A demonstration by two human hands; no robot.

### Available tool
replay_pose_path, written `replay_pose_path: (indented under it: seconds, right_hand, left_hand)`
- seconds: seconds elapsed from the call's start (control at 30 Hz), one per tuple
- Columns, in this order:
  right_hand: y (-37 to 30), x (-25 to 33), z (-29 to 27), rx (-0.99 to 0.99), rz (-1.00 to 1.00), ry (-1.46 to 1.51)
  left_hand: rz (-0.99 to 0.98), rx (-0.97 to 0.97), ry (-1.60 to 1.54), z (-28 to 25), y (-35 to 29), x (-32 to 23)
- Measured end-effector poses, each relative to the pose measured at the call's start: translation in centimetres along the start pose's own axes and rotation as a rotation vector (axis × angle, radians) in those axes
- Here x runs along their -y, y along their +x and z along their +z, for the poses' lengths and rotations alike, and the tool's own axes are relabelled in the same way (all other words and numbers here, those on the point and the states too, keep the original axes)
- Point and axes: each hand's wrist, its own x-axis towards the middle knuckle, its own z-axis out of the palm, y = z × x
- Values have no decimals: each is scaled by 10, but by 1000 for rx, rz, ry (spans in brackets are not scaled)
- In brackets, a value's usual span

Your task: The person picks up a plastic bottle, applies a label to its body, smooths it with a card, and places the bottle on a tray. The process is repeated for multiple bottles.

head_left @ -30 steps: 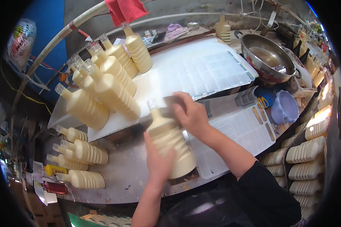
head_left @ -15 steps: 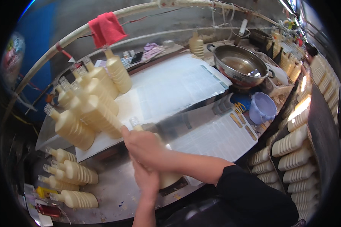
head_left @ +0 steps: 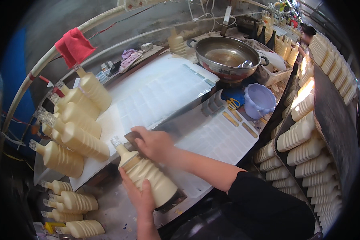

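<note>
A cream bottle (head_left: 158, 182) with ribbed sides and a clear threaded neck lies tilted in front of me, neck pointing up and left. My left hand (head_left: 139, 198) grips its lower left side, thumb lying over the ribs. A brownish-gold strip (head_left: 132, 162) crosses the bottle's shoulder. Beside the neck, my right hand (head_left: 156, 145) pinches a thin, dark, flat piece (head_left: 131, 137), perhaps a scraper; its kind is unclear. The bottle's base rests by a dark block (head_left: 176, 202) at the bench's near side.
Similar bottles (head_left: 82, 138) crowd the left, with others (head_left: 74, 200) lower down. Translucent sheets (head_left: 160, 94) cover the board; a printed sheet (head_left: 216, 148) lies nearer. A wide metal pan (head_left: 228, 60), lilac bucket (head_left: 260, 100) and yellow scissors (head_left: 233, 104) stand right. Racked bottles (head_left: 300, 138) line the far right.
My hands were together over the bottle; now the right is apart from the left, up beside the neck, and the bottle is uncovered. The whole view has shifted somewhat.
</note>
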Motion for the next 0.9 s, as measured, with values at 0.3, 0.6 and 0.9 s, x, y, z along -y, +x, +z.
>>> replay_pose_path:
  seconds: [0.3, 0.6, 0.9]
  right_hand:
    - [11, 47, 42, 68, -53, -39]
    - [7, 86, 83, 26, -170, -330]
    - [8, 39, 14, 146, 55, -219]
  left_hand:
    - [-57, -68, -33, 6, 0, 11]
    - [-21, 55, -85, -6, -1, 28]
    - [11, 43, 169, -4, 0, 7]
